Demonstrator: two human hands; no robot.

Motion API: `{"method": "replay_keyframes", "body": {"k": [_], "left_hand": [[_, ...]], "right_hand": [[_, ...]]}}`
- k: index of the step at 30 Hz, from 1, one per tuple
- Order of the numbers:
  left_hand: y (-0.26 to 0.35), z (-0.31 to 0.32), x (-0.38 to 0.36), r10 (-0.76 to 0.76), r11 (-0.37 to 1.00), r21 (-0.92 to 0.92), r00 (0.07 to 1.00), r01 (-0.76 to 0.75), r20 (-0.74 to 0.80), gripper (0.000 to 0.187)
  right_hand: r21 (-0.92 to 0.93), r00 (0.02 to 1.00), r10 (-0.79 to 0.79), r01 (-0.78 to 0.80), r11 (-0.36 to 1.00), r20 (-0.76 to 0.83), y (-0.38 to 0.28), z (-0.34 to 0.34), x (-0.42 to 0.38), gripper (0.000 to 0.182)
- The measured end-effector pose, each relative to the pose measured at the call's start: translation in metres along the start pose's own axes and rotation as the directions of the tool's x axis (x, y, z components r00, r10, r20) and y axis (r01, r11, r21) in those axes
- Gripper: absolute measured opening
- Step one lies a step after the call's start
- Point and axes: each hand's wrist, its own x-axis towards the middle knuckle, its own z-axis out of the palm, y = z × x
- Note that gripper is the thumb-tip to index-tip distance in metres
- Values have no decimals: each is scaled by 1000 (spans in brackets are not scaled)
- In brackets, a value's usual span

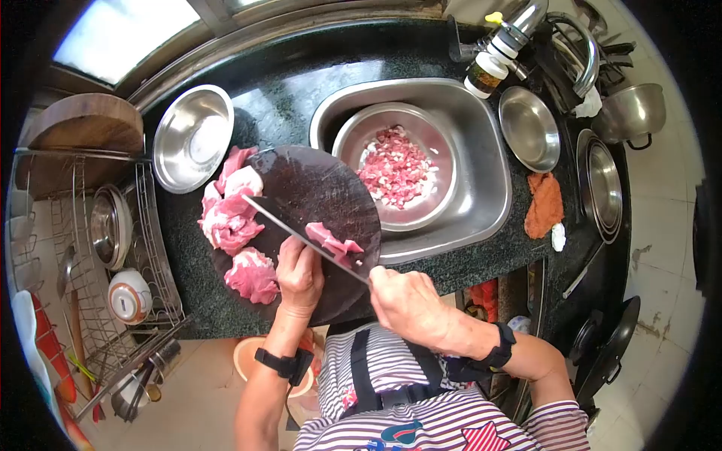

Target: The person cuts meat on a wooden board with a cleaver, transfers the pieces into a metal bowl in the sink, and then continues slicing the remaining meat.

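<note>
My right hand (410, 301) is wrapped round the handle of a kitchen knife (289, 231), whose blade slants up and left across the round dark cutting board (301, 173). Close against the blade, my left hand (299, 276) has its fingers curled and pressed together; whatever is under them is hidden. Beyond the blade lie cut strips of raw meat (329, 239). To the left of my left hand rests a chunk of raw meat (252, 276), and a larger pile of meat (229, 210) sits at the board's left edge.
A steel bowl of diced meat (361, 120) stands inside the sink (481, 188). Another steel bowl (193, 139) is behind the meat pile. At right are a steel basin (529, 129), an orange cloth (544, 205) and the faucet (588, 68). A wire dish rack (162, 255) stands left.
</note>
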Motion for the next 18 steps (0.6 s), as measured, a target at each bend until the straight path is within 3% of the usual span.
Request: {"method": "replay_keyframes", "body": {"k": [6, 11, 18], "left_hand": [[-5, 0, -8, -22, 1000, -12, 999, 22, 33, 33], [-3, 2, -3, -29, 999, -31, 1000, 30, 10, 30], [3, 2, 3, -9, 998, -56, 1000, 8, -17, 35]], "right_hand": [[-97, 999, -38, 38, 995, 7, -13, 8, 14, 15], [-46, 996, -37, 33, 998, -83, -14, 18, 31, 19], [14, 981, -26, 30, 999, -191, -8, 28, 43, 9]]}}
